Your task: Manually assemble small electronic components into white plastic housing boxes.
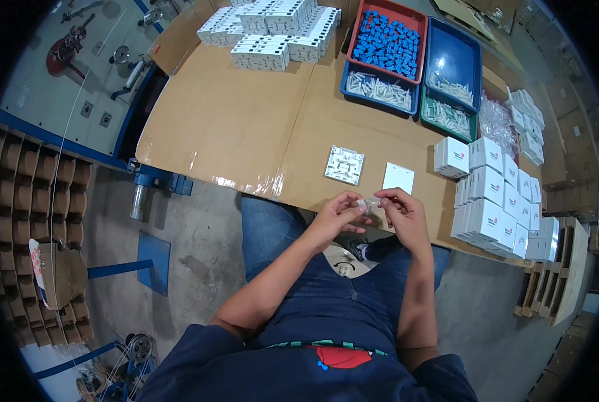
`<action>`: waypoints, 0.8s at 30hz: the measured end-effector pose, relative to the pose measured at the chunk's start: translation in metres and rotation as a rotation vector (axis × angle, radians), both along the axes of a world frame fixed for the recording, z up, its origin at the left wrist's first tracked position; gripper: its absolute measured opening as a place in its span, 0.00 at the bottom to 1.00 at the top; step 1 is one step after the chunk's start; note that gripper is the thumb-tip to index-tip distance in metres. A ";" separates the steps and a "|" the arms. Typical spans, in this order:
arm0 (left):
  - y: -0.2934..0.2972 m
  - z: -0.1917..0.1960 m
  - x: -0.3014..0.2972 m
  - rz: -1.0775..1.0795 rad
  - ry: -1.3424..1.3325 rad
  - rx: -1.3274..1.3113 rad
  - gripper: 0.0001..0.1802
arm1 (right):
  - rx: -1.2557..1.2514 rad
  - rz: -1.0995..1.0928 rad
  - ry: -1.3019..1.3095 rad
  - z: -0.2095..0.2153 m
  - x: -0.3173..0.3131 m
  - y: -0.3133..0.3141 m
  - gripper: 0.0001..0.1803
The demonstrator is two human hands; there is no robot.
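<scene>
My left hand (342,217) and my right hand (404,213) meet just off the table's near edge. Between their fingertips is a small, clear plastic bag (371,203), pinched from both sides; its contents are too small to make out. Just beyond my left hand, a square white part with a moulded, cut-out face (344,165) lies flat on the cardboard. A flat white plate or card (398,178) lies past my right fingers, partly covered by them.
Cardboard (246,114) covers the table. White moulded parts (273,30) are stacked far left. At the back stand a red tray (423,20) of blue pieces, and blue (415,106) and green trays (474,130) of whitish slender pieces. Small white boxes (490,184) are stacked right.
</scene>
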State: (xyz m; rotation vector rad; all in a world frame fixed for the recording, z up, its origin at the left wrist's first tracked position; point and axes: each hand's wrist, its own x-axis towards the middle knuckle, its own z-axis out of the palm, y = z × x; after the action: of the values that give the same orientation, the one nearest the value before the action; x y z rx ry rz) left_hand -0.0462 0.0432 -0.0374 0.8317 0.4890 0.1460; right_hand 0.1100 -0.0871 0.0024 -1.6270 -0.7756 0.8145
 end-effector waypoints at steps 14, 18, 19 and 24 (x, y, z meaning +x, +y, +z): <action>0.059 -0.030 0.010 0.232 -0.065 0.327 0.15 | 0.096 0.074 -0.443 -0.026 0.011 0.052 0.07; 0.080 -0.028 0.021 0.274 0.001 0.994 0.13 | 0.070 0.051 -0.568 -0.041 0.017 0.072 0.08; 0.083 -0.029 0.023 0.267 0.033 1.183 0.13 | 0.110 0.045 -0.551 -0.045 0.015 0.078 0.07; 0.089 -0.043 0.024 0.269 -0.005 1.429 0.11 | -0.031 -0.015 -0.606 -0.055 0.007 0.083 0.07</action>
State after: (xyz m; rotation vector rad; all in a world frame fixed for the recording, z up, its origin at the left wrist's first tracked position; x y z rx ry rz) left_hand -0.0222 0.1323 -0.0800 2.1503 0.4489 0.8019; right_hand 0.1173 -0.0037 -0.0530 -1.9292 -1.1698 0.3114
